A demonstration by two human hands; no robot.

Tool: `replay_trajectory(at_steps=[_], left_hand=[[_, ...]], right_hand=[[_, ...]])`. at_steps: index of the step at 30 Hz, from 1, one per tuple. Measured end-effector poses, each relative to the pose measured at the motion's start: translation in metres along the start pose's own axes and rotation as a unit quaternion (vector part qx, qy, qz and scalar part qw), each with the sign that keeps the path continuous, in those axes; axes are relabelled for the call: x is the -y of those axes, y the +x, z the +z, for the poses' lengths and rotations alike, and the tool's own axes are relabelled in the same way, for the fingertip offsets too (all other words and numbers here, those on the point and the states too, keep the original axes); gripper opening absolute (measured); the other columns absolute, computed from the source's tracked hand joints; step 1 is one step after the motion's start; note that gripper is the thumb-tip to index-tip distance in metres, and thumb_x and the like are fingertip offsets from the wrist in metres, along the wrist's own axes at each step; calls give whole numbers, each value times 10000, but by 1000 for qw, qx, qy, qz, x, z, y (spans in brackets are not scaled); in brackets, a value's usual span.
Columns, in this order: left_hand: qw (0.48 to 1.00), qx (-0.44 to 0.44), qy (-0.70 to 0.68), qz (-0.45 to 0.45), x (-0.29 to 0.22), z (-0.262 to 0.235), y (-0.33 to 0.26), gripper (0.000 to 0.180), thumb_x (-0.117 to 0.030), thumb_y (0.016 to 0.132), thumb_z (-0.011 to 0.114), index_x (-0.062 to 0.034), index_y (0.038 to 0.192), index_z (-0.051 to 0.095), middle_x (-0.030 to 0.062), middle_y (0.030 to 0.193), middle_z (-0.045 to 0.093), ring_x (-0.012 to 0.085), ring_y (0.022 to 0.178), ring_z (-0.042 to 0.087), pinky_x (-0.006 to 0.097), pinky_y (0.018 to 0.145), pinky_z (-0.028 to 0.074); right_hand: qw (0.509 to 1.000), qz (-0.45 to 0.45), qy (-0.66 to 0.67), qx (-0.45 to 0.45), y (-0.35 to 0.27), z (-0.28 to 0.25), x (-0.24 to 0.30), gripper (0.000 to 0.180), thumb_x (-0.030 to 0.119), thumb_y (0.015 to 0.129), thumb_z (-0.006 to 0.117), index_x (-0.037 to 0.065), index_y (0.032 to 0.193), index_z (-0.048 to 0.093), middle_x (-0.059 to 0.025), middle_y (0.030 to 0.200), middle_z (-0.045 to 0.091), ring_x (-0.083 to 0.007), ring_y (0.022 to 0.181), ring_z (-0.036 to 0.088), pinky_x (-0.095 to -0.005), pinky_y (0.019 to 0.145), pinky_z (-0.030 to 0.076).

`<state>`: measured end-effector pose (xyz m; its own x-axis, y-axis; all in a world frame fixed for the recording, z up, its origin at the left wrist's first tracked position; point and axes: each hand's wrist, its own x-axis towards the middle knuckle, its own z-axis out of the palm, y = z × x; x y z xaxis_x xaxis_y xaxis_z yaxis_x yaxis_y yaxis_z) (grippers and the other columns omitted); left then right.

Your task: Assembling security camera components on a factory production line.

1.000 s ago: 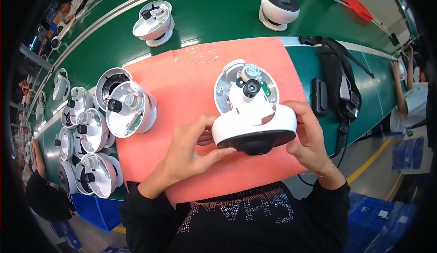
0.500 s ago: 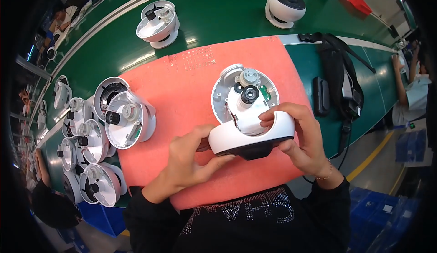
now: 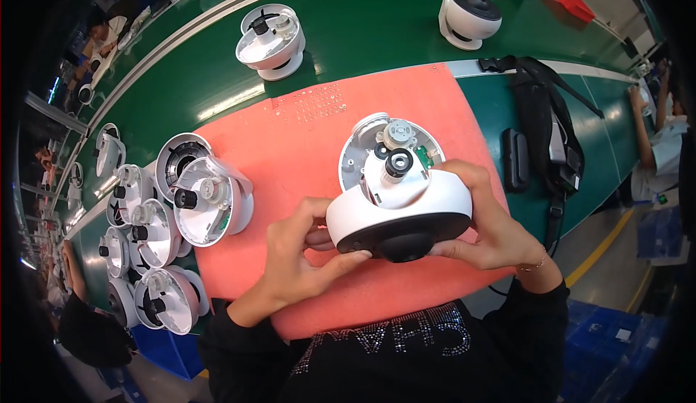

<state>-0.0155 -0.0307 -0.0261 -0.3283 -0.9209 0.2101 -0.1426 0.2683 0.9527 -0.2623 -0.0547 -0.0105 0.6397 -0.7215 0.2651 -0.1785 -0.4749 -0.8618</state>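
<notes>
Between my two hands is a white rounded housing cover (image 3: 362, 218) with a black domed front facing me. My left hand (image 3: 297, 254) grips its left side, thumb along the lower edge. My right hand (image 3: 489, 225) grips the right side, its thumb under the black front and fingers partly hidden behind. Against the cover's far side stands an open white round housing (image 3: 351, 162). Inside it show a silver motor (image 3: 398, 134), a black ringed cylinder (image 3: 398, 163) and a green circuit board (image 3: 425, 157). I cannot tell whether cover and housing are joined.
Below lies a pink mat (image 3: 290, 153) with small screws (image 3: 312, 105) in rows. Several open white housings (image 3: 206, 203) crowd the left; another open unit (image 3: 272, 44) stands beyond. A closed white device (image 3: 470, 18), a black case (image 3: 515, 160) and a black strap (image 3: 551, 113) are right.
The cover has tilted, so more of its black front shows. My right fingers have moved from inside its cutout to its outer right side. The view has shifted slightly.
</notes>
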Motion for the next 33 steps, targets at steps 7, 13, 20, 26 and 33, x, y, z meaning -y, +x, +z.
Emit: replay_trajectory(at_steps=[7, 13, 20, 26, 33], left_hand=[[993, -46, -97, -56, -4, 2, 5, 392, -40, 731, 670, 37, 1031, 430, 138, 888, 602, 166, 825, 610, 250, 668, 531], [988, -49, -126, -78, -9, 2, 12, 364, -43, 752, 643, 29, 1038, 429, 136, 905, 609, 160, 815, 611, 243, 665, 525], [974, -44, -104, -198, -25, 0, 30, 359, -180, 774, 656, 16, 1020, 482, 109, 831, 620, 108, 700, 605, 212, 535, 498], [946, 21, -104, -307, -34, -17, 61, 557, -535, 733, 605, -13, 912, 529, 57, 771, 585, 83, 599, 568, 171, 555, 473], [975, 6, -70, -209, -27, -11, 39, 321, -291, 750, 689, -2, 826, 571, 19, 666, 584, 73, 582, 565, 188, 545, 466]], right_hand=[[975, 87, 197, -54, 6, 5, 5, 772, 17, 700, 690, 49, 1283, 185, -135, 1240, 342, -233, 1132, 435, -329, 852, 466], [973, 90, 204, -61, 8, 7, 6, 782, -7, 681, 694, 51, 1271, 184, -125, 1209, 361, -195, 1124, 436, -299, 800, 494], [947, 133, 277, -90, 15, 0, 2, 725, -4, 692, 682, 27, 1260, 231, -115, 1097, 494, -160, 1006, 517, -269, 757, 496], [855, 238, 455, -76, 36, -19, 4, 553, 39, 773, 603, -52, 1230, 304, -156, 1079, 528, -222, 928, 587, -320, 738, 529], [948, 142, 282, -38, 22, -14, 7, 718, 58, 715, 681, 28, 1275, 232, -146, 1167, 465, -215, 1076, 491, -335, 881, 429]])
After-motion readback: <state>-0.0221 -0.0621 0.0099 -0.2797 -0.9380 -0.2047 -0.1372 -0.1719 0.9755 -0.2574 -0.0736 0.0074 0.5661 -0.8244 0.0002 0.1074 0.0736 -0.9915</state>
